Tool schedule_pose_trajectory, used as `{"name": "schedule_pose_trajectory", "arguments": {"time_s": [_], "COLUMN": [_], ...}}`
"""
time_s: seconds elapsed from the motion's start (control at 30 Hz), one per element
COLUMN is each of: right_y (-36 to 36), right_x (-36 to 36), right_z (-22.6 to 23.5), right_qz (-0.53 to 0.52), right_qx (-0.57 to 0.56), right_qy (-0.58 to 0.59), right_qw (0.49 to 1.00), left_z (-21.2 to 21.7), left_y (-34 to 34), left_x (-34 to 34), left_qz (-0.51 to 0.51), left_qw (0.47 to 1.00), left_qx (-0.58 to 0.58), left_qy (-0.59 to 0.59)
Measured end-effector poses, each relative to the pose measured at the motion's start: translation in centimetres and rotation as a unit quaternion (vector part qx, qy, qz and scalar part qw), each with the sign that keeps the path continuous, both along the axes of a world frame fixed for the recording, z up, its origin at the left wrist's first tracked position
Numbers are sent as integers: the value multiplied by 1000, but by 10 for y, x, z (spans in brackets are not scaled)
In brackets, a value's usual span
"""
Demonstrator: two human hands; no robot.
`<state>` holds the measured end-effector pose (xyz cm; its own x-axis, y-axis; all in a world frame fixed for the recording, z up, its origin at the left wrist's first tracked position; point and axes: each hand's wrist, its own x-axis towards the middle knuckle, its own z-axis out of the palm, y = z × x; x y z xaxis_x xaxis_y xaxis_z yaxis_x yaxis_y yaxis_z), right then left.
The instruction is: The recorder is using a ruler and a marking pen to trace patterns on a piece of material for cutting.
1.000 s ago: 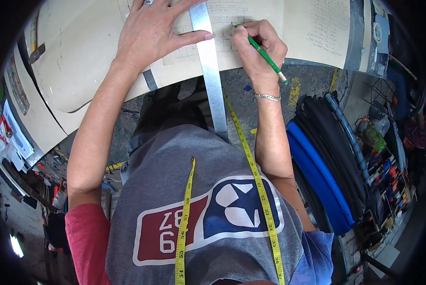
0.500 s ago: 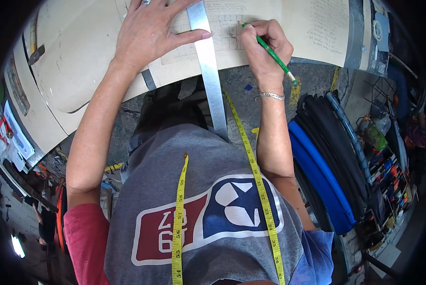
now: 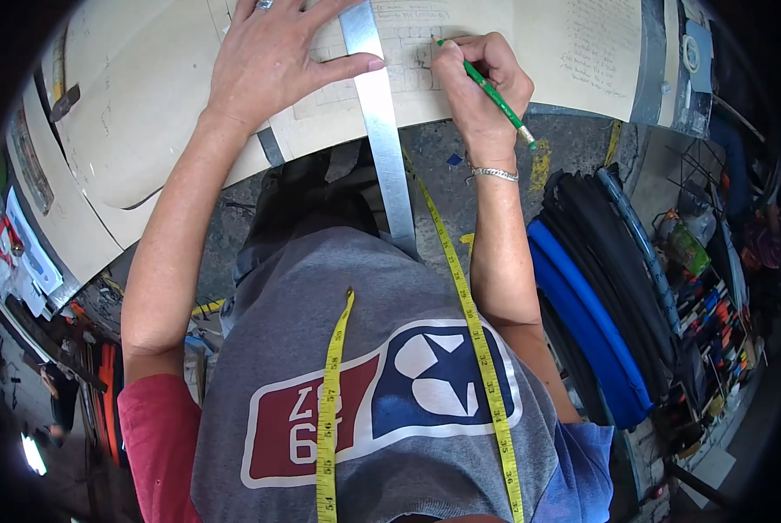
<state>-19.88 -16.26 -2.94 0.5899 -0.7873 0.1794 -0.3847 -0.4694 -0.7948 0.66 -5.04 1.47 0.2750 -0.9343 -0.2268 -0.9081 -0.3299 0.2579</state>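
My right hand (image 3: pixel 486 91) grips a green pencil (image 3: pixel 501 103) with an eraser end. Its point rests on or just above a pencil-drawn grid (image 3: pixel 417 59) on the cream pattern paper (image 3: pixel 556 61). Across the paper lies a long metal ruler (image 3: pixel 382 131), its near end hanging past the table edge toward my body. My left hand (image 3: pixel 273 61) lies flat with its fingers spread, the thumb resting on the ruler; some of its fingertips run out of view at the top. A yellow tape measure (image 3: pixel 328 418) hangs down both sides of my chest.
A hammer (image 3: pixel 64 103) lies on the left of the table. Rolls of blue and black fabric (image 3: pixel 582 322) stand to the right below the table edge. A tape roll (image 3: pixel 690 54) sits at the far right. Colourful small items (image 3: pixel 713 327) crowd beyond the rolls.
My right hand has shifted slightly left and up with the pencil, so its point sits a little further left on the grid. My left hand and the ruler are almost unmoved.
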Motion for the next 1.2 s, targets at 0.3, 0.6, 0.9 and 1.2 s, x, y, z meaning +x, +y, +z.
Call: {"name": "schedule_pose_trajectory", "arguments": {"time_s": [0.3, 0.6, 0.9, 1.2], "right_y": [-1, -1, -7, 3], "right_x": [-5, -2, -3, 4], "right_z": [5, -4, 10, 15], "right_qz": [-38, -27, -73, 30], "right_qx": [29, 0, 166, 97], "right_qy": [-24, -20, -149, -45], "right_qw": [999, 999, 972, 994], "left_z": [-2, -2, -44, -14], "left_y": [-1, 0, 21, 8], "left_x": [1, 0, 4, 1], "left_qz": [-1, 2, -35, -18], "left_qw": [1000, 1000, 982, 995], "left_qx": [0, -5, -138, -84], "left_qy": [-9, -2, -121, -53]}}
